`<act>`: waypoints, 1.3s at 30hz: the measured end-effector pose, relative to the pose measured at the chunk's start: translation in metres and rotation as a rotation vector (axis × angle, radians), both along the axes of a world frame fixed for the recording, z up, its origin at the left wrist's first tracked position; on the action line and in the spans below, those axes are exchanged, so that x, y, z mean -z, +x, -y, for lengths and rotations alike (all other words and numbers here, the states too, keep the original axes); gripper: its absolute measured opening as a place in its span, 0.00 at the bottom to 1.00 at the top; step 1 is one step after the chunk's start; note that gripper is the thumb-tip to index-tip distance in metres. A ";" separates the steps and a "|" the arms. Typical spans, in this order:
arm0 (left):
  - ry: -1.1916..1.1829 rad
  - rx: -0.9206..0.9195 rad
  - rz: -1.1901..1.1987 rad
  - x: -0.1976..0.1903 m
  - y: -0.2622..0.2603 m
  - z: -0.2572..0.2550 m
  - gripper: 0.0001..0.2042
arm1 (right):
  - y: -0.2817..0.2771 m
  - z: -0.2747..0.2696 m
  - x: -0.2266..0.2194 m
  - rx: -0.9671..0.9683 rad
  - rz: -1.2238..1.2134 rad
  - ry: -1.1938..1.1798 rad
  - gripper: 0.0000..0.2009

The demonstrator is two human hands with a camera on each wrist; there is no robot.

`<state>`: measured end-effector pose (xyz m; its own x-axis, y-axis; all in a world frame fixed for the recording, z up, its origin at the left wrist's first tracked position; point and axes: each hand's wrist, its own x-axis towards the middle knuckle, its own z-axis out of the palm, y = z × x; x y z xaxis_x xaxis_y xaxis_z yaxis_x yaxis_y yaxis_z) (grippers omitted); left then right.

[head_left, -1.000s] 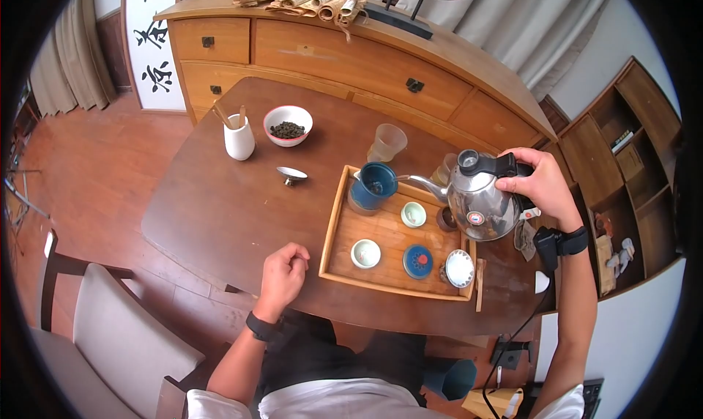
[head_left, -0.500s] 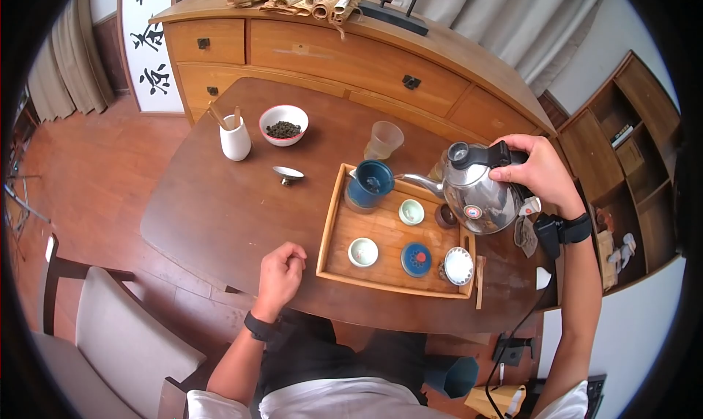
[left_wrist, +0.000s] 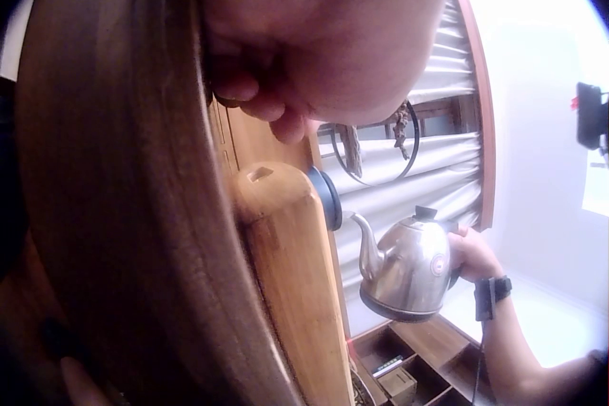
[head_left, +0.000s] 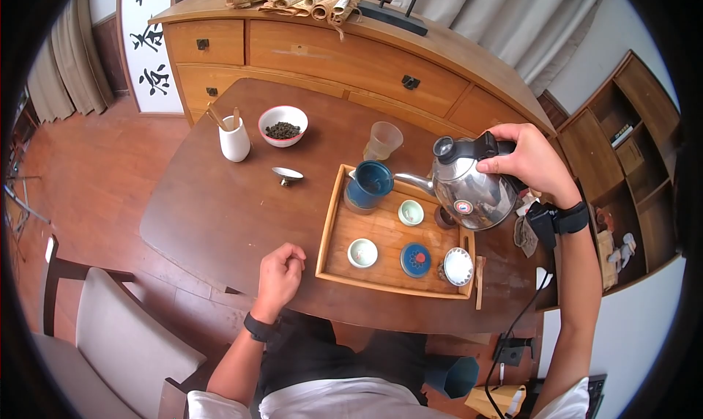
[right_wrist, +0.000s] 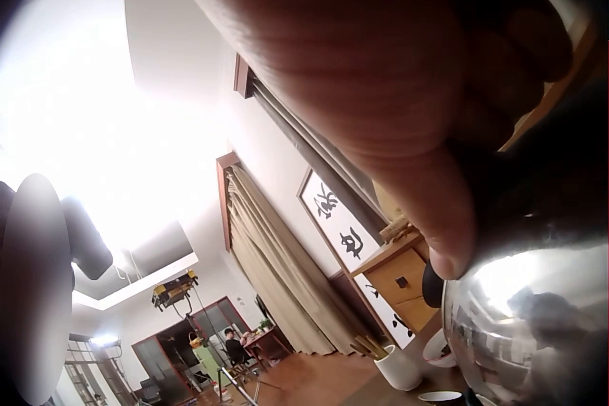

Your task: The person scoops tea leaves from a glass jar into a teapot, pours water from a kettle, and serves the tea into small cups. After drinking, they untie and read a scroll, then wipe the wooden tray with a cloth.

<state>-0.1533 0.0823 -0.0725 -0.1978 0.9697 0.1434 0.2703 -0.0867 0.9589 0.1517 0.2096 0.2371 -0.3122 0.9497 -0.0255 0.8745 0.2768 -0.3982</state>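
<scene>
My right hand grips the black handle of a steel kettle, held tilted above the right side of the wooden tray. The kettle's spout points left, its tip beside the rim of a blue cup-shaped vessel at the tray's back left. On the tray also stand two pale green cups, a blue lid with a red knob, a small dark cup and a white patterned piece. My left hand rests by the table's front edge, fingers loosely curled, holding nothing.
At the back left are a white holder with wooden tools, a bowl of dark leaves and a small strainer. A glass pitcher stands behind the tray. A chair is at the left, a wooden cabinet behind.
The kettle has moved slightly left and tips less toward the blue vessel than a second ago. The view has shifted a little. My left hand stays where it was.
</scene>
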 end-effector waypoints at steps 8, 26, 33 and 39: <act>-0.016 0.002 0.012 0.002 -0.001 -0.001 0.08 | 0.002 0.001 0.003 0.013 -0.031 0.007 0.17; 0.001 0.003 -0.001 0.002 0.000 -0.001 0.08 | 0.060 0.009 0.082 0.074 -0.563 -0.038 0.17; -0.006 0.006 -0.024 0.003 -0.001 -0.002 0.08 | 0.080 0.014 0.121 0.077 -0.749 0.039 0.17; -0.020 -0.006 -0.008 0.007 0.000 -0.001 0.09 | 0.116 0.035 0.145 0.238 -0.990 0.129 0.17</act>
<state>-0.1529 0.0835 -0.0794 -0.2027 0.9711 0.1261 0.2788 -0.0662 0.9581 0.2680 0.1748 0.0922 0.0587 0.9670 0.2477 0.2078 0.2309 -0.9505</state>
